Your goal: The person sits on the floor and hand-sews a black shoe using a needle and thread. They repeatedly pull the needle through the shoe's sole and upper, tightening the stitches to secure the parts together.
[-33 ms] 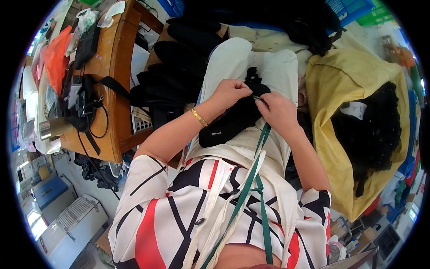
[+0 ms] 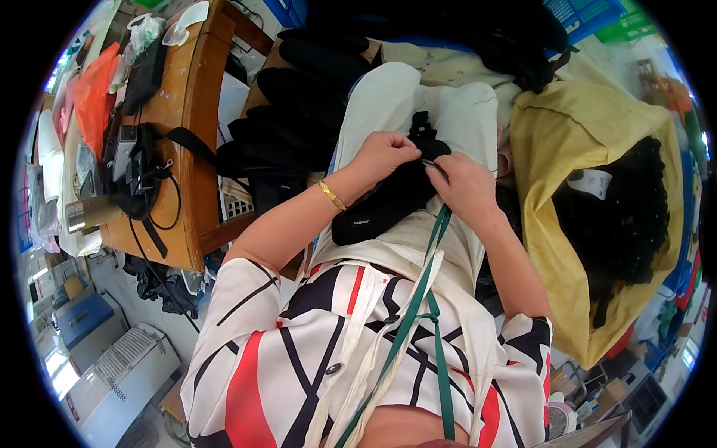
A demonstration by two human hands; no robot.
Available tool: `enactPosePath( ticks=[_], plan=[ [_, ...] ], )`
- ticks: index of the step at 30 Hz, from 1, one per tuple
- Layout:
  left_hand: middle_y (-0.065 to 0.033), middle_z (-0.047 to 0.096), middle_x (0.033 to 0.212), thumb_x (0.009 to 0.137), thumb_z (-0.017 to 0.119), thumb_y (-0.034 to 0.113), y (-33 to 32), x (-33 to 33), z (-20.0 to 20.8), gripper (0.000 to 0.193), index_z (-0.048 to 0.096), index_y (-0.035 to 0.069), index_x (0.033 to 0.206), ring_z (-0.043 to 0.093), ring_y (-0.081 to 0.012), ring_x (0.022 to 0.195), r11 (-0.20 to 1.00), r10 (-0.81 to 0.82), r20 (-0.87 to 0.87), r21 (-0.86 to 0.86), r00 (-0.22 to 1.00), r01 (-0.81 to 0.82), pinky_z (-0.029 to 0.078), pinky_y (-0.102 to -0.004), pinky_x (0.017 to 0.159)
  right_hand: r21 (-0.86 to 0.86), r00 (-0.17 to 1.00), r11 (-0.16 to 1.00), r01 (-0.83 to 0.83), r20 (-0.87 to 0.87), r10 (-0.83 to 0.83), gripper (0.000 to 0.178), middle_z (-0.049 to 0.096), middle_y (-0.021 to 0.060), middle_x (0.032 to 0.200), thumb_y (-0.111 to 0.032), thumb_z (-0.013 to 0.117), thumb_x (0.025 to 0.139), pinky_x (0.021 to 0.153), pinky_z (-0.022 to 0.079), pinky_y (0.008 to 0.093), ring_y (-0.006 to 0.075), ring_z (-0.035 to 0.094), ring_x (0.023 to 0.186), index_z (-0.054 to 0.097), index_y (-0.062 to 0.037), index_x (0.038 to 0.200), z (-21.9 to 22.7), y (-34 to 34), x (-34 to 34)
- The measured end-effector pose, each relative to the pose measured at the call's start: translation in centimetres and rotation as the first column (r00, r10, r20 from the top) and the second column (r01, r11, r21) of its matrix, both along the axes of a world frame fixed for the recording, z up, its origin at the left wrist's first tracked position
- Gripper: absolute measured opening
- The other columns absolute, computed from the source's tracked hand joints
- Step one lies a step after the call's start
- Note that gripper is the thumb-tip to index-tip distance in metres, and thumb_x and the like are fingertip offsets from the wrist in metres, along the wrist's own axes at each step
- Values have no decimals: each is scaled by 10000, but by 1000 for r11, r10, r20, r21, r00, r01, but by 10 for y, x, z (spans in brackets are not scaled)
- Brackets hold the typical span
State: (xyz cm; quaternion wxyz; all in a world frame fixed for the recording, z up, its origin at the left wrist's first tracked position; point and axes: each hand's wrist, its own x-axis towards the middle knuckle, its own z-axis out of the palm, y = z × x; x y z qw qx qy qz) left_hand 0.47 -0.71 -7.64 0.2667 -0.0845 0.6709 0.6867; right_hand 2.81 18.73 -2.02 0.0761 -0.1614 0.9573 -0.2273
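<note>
A black padded fabric piece point(image 2: 373, 214) with a small pale label lies across my lap, over white cloth point(image 2: 385, 97). At its far end my left hand point(image 2: 388, 153) is closed in a pinch on the black fabric. My right hand point(image 2: 461, 183), also closed, meets it there from the other side, thumb and forefinger pressed on the same edge. A thin greyish sliver shows between the fingertips, too small to make out. Just beyond them is a bunched black strap-like part point(image 2: 423, 125). Green cords point(image 2: 429, 269) hang below my right hand.
Several black fabric pieces point(image 2: 299, 93) are stacked to the left, beside a wooden table point(image 2: 190, 149) with a steel cylinder point(image 2: 86, 214) and black straps. A yellow sack point(image 2: 545, 149) of black items stands at the right. Blue crates point(image 2: 586, 15) are at the far side.
</note>
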Motion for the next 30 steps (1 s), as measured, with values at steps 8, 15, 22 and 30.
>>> enactPosePath(
  ticks=[8, 15, 22, 30],
  plan=[
    [43, 632, 787, 862, 716, 200, -1, -2, 2, 141, 699, 61, 854, 505, -26, 658, 1000, 12, 15, 10, 1000, -12, 390, -189, 562, 20, 994, 996, -92, -52, 93, 226, 630, 94, 833, -296, 665, 849, 629, 514, 437, 315, 648, 757, 644, -73, 874, 1, -3, 6],
    [-80, 675, 794, 864, 691, 159, -14, 6, 4, 135, 694, 28, 894, 594, -167, 682, 930, -367, -400, -161, 840, 330, 474, -296, 652, -124, 996, 990, 72, -42, -78, 210, 666, 126, 893, -240, 667, 865, 676, 512, 432, 346, 644, 789, 629, -54, 952, 11, 15, 32],
    [-188, 676, 802, 854, 682, 188, -5, 30, 45, 211, 674, -22, 837, 649, -345, 767, 814, -482, -200, -463, 853, 351, 498, -400, 683, -264, 968, 941, 211, 191, -164, 125, 645, 144, 763, -140, 636, 891, 624, 496, 372, 302, 638, 682, 628, -22, 928, -29, 43, 43],
    [-127, 602, 737, 854, 686, 139, 1, 37, 42, 307, 547, -14, 1082, 569, -264, 661, 722, -637, -232, -513, 735, 464, 466, -356, 627, -712, 812, 392, 583, 526, -253, 172, 608, 6, 777, -168, 592, 976, 664, 469, 219, 61, 546, 687, 609, -27, 1074, -38, 83, 28]
  ],
)
